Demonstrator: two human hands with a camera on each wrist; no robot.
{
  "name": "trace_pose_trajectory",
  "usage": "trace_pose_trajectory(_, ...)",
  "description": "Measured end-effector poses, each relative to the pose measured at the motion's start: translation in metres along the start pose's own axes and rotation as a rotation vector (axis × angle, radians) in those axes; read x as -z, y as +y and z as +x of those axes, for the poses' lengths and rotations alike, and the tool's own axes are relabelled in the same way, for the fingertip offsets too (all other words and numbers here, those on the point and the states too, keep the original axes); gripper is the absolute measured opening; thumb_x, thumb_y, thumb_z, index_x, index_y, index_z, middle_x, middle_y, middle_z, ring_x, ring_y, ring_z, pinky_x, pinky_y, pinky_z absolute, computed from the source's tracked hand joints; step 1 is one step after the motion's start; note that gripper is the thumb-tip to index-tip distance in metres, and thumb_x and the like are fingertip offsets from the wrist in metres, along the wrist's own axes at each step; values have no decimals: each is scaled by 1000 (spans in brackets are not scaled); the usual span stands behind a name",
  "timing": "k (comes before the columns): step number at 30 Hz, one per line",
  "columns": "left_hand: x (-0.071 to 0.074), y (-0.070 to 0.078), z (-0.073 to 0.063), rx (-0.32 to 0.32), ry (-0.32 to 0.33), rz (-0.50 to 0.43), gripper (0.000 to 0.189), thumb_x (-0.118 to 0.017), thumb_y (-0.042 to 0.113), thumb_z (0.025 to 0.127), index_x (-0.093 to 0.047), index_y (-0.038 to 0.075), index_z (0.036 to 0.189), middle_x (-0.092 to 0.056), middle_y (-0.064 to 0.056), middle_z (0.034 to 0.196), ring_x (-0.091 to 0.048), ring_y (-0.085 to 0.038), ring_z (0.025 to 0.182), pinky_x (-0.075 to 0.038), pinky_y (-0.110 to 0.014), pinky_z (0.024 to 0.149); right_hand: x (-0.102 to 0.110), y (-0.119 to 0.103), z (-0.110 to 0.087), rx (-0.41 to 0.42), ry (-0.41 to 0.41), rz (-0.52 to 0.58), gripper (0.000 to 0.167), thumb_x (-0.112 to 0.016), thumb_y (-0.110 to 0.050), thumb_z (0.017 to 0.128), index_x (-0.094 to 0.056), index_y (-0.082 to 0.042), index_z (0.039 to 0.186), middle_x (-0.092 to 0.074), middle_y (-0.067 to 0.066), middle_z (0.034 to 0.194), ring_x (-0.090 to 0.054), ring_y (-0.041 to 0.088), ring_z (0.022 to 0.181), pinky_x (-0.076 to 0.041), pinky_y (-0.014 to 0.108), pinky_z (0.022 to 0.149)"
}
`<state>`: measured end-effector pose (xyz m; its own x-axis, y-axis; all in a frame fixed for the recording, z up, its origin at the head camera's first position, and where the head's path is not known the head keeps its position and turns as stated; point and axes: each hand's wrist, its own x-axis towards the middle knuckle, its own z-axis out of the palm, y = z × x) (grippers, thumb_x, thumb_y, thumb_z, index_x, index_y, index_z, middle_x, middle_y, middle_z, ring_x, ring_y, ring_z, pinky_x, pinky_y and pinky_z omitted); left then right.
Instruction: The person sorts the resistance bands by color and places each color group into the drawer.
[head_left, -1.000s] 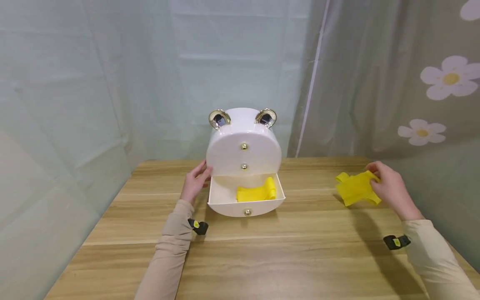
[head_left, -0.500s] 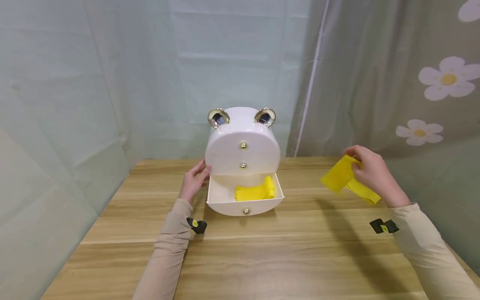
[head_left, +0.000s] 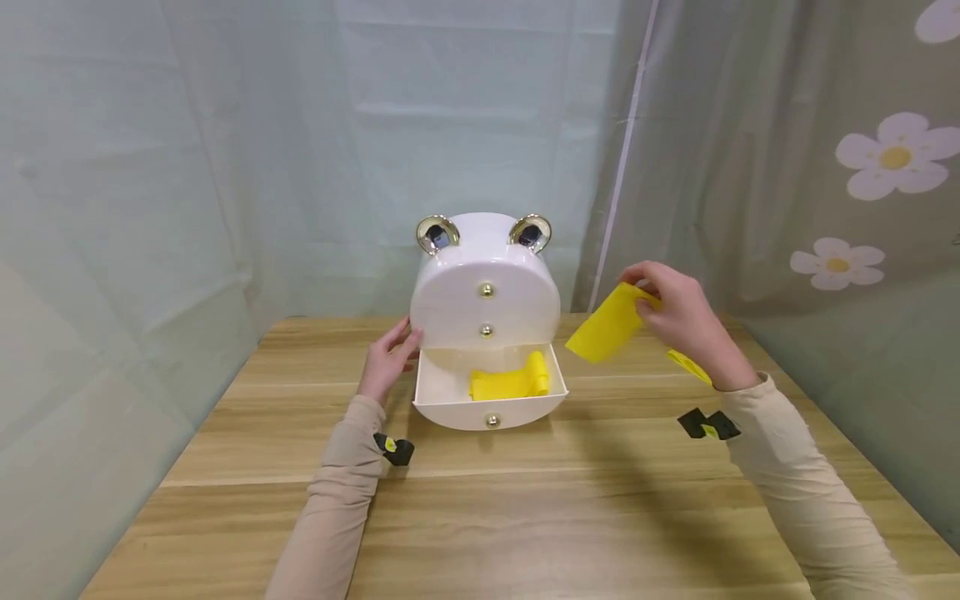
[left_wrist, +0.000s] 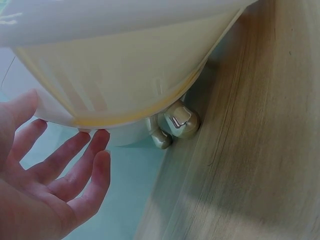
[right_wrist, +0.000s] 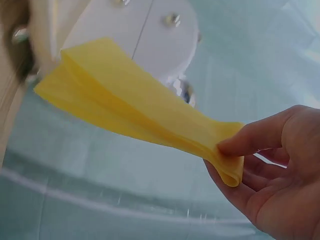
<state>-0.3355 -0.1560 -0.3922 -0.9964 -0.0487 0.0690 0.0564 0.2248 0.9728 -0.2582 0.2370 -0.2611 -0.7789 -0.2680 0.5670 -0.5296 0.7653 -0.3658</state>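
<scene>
A white frog-shaped drawer box [head_left: 450,308] stands on the table, its bottom drawer [head_left: 442,377] pulled out. Inside that drawer lies a folded yellow band [head_left: 506,385], its right end rolled up. My left hand [head_left: 386,362] rests with relaxed fingertips against the box's left side, as the left wrist view also shows. Held in the air right of the box, a second yellow band [head_left: 607,325] hangs from my right hand [head_left: 678,308]. In the right wrist view the thumb and fingers pinch one end of this flat, folded strip [right_wrist: 140,95].
Two round gold-rimmed eyes [head_left: 438,236] stick up from the box top. Gold knobs [head_left: 487,290] mark the two upper, closed drawers. Pale curtains [head_left: 480,125] hang behind the wooden table [head_left: 480,517], and a flower-printed curtain [head_left: 832,217] hangs at the right.
My right hand has lifted the yellow band off the right side of the table and carried it left toward the box. The left hand and the drawer box have stayed in place.
</scene>
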Motion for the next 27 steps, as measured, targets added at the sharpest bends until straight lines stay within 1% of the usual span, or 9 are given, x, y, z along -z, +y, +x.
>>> trace_pose_trajectory(4, 1, -2, 1, 4, -2, -4, 61, -58, 47, 94, -37, 27, 149, -53, -17, 142, -63, -36, 112, -51, -50, 98, -16, -13, 10, 13, 5, 60, 29, -53, 17, 86, -60, 5, 111, -63, 22, 112, -63, 38, 96, -56, 54, 86)
trace_pose_trajectory(9, 2, -2, 0, 10, 0, 1, 63, -58, 49, 94, -37, 28, 149, -53, -16, 141, -62, -36, 113, -51, -49, 98, -39, -35, 21, 27, -1, 115, 29, -54, 14, 86, -61, 3, 112, -64, 20, 113, -64, 35, 95, -57, 49, 86)
trace_pose_trajectory(13, 4, -3, 1, 14, 6, 1, 63, -58, 50, 93, -38, 28, 149, -53, -16, 142, -61, -38, 115, -50, -50, 98, -64, -53, 28, 75, -16, 146, 31, -55, 13, 85, -64, 0, 112, -66, 18, 112, -63, 32, 97, -57, 46, 89)
trace_pose_trajectory(16, 5, -3, 2, 15, 7, -2, 63, -59, 50, 93, -38, 28, 149, -53, -16, 141, -61, -38, 115, -50, -50, 98, -86, -66, 32, 104, -48, 177, 33, -55, 14, 84, -67, -3, 110, -66, 15, 111, -62, 31, 100, -56, 44, 93)
trace_pose_trajectory(19, 5, -4, 2, 12, 6, 2, 63, -59, 49, 93, -38, 28, 149, -53, -17, 142, -62, -37, 114, -51, -51, 98, -106, -78, 35, 129, -74, 203, 34, -55, 15, 83, -68, -4, 108, -67, 14, 111, -62, 30, 104, -55, 42, 94)
trace_pose_trajectory(23, 3, -3, 3, 5, 11, -7, 63, -59, 49, 93, -39, 27, 148, -53, -16, 142, -63, -37, 111, -51, -52, 97, -130, -86, 37, 144, -90, 214, 33, -55, 14, 83, -67, -3, 109, -68, 13, 111, -63, 29, 105, -55, 40, 93)
trace_pose_trajectory(27, 1, -2, 2, 7, 5, -12, 63, -59, 51, 92, -39, 28, 148, -54, -15, 141, -63, -37, 111, -51, -51, 98, -148, -86, 35, 118, -104, 222, 31, -58, 13, 83, -66, -3, 108, -68, 12, 110, -63, 28, 102, -56, 38, 91)
